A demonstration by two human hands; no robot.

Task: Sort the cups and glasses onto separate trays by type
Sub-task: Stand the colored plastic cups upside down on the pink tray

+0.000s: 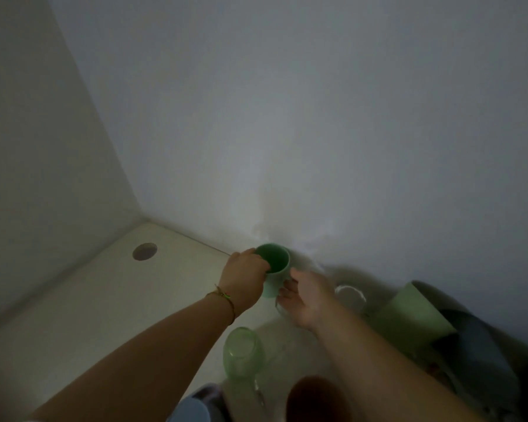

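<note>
Green mug is held upright near the rear wall, above the pale bench. It is gripped at the rim by the left hand, whose fingers are closed over the near edge of the rim. The right hand is positioned just beside the mug on its right, with the fingers loosely curled and partly spread; whether the mug or its handle is touched cannot be told. A thin bracelet is worn on the left wrist. A green glass is seen below the hands, and a clear glass stands to the right. Further right, a pale green cup lies tilted. A round hole is set in the bench at left.
</note>
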